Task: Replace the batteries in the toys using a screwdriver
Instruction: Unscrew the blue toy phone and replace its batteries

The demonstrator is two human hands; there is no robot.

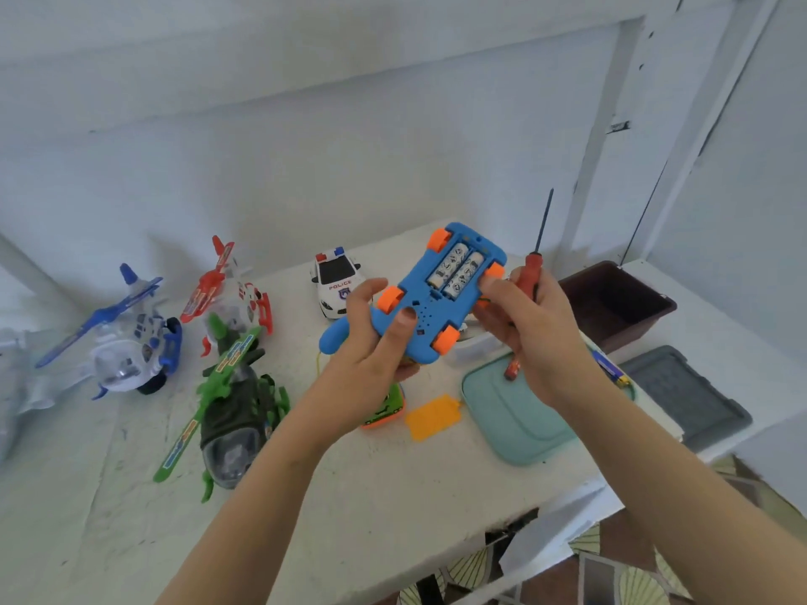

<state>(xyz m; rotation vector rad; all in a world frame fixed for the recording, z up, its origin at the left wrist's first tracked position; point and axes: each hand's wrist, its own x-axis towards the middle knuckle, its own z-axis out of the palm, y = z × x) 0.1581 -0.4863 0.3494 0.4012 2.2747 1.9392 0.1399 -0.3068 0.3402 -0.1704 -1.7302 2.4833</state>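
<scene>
A blue toy phone (430, 305) with orange wheels is held upside down above the table. Its battery bay is uncovered and two white batteries (456, 269) lie side by side in it. My left hand (371, 342) grips the toy's lower end, thumb on its underside. My right hand (524, 334) holds a red-handled screwdriver (530, 277), shaft pointing up, while its fingertips touch the toy's right edge by a wheel. An orange battery cover (433, 417) lies on the table below.
On the white table stand a police car (334, 279), blue (126, 338), red (231, 290) and green (231, 395) toy helicopters, and a green-orange toy (384, 408). A teal lid (515, 408), a dark brown bin (615, 303) and a grey lid (681, 395) sit right.
</scene>
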